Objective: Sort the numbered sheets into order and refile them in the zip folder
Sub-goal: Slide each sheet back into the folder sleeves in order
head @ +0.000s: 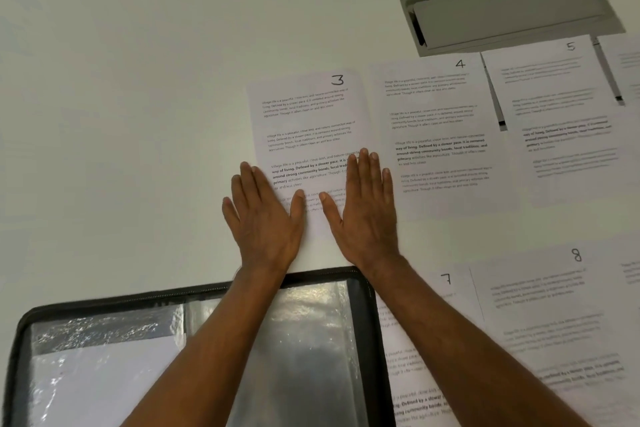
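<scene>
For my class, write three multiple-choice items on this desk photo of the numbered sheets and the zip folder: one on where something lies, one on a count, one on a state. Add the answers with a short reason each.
1. Where does sheet 4 lie relative to sheet 3?
A. to its right
B. to its left
C. under it

2. How many sheets show a readable handwritten number?
A. three
B. five
C. eight

3. How are the hands placed?
A. both gripping a pen
B. both flat on sheet 3
C. one inside the zip folder

Answers:
1 A: the 4 sits just right of the 3.
2 B: 3, 4, sheet 5, sheet 7 and sheet 8 can be read.
3 B: the left hand and right hand press on it with straight fingers, beyond the zip folder.
</scene>
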{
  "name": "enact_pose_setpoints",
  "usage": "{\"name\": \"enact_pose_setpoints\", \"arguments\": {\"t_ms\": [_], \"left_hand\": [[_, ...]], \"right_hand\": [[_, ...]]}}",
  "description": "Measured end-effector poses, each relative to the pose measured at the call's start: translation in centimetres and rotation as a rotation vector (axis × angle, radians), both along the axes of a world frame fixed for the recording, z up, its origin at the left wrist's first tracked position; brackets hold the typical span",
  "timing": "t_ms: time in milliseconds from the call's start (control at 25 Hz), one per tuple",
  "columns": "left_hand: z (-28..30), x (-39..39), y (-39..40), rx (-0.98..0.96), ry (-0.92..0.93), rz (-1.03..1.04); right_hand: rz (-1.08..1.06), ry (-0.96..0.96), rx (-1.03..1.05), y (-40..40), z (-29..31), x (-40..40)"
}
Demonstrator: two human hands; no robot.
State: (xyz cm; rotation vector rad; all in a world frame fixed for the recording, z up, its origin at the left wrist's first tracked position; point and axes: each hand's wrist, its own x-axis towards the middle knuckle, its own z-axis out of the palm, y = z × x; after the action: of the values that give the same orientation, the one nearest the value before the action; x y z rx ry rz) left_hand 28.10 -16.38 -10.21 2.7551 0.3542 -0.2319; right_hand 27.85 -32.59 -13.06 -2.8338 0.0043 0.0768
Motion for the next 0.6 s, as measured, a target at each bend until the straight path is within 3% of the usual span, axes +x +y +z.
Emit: {"name": "enact_pose_setpoints", "arguments": {"t_ms": [280, 440, 520, 600], "left_hand": [[0.8, 0.0, -1.0, -0.176, 0.051, -0.003], [2.7, 0.1, -2.3, -0.567, -0.027, 0.077], [3.6, 0.3, -2.5, -0.886, -0.069, 0.253], [4.0, 0.4, -1.9, -1.015, -0.08, 0.448]], "right_hand": [[0.005, -0.031, -0.015, 0.1, -0.4, 0.1], [0.002, -0.053, 0.014, 0.0, -0.4, 0.1], [0.0, -0.075, 0.042, 0.0, -0.4, 0.1], [-0.002, -0.091, 0.085, 0.0, -0.4, 0.1]]}}
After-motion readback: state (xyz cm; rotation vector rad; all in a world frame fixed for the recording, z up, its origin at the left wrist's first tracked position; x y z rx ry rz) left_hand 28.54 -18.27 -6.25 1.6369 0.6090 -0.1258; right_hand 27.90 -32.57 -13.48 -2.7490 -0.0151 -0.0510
